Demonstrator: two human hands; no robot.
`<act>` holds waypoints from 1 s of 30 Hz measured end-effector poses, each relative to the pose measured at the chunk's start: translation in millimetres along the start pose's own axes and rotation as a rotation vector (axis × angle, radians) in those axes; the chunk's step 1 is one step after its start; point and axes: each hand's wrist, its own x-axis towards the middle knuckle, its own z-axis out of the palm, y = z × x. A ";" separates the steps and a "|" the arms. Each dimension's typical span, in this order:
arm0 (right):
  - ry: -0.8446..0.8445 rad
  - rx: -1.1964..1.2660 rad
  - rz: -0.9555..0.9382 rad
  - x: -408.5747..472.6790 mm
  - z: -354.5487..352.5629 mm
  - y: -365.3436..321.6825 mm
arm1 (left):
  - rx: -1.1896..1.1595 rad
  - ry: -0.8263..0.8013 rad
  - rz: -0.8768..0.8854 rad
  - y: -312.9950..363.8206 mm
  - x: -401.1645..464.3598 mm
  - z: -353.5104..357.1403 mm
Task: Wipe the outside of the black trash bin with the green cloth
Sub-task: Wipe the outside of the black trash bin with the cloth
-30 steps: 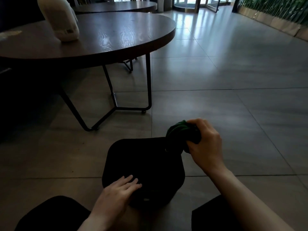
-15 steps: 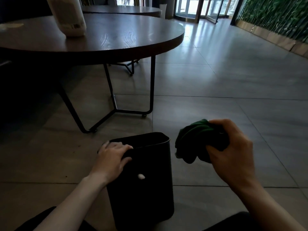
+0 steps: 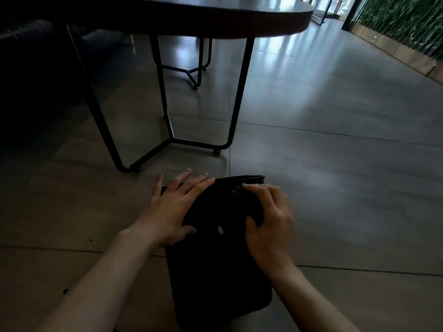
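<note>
On the tiled floor, near a table's legs: bin wiping under way.
Left hand [image 3: 176, 208] lies flat, fingers spread, on the bin [image 3: 215, 267]; right hand [image 3: 268, 224] curls round the cloth [image 3: 237, 191], pressing it to the bin's upper side. Hard strokes could skid or roll the light bin, since only a flat palm steadies it.

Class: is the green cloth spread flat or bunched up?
Bunched: the right hand grips the green cloth wadded against the black trash bin.
</note>
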 end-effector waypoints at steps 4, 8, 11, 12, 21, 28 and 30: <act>-0.097 -0.113 -0.052 -8.6 38.7 -7.2 | -0.025 0.008 0.028 -1.1 6.0 4.1; -0.325 -0.286 -0.248 -46.4 55.1 0.3 | -0.071 -0.008 0.019 1.3 9.1 4.3; -0.397 -0.440 -0.455 -84.6 51.3 18.7 | -0.085 -0.014 0.068 6.5 10.8 2.5; -0.396 -0.484 -0.578 -100.3 48.1 29.8 | -0.085 -0.012 0.085 7.8 10.7 2.3; -0.183 -0.360 -0.476 -43.7 16.3 58.8 | -0.076 -0.015 0.114 13.0 4.6 -0.1; -0.304 -0.486 -0.772 -86.8 47.0 49.2 | -0.065 -0.021 0.080 14.8 5.2 -4.3; -0.499 -0.617 -1.063 -137.7 36.0 69.6 | -0.072 -0.024 0.086 16.7 3.8 -3.4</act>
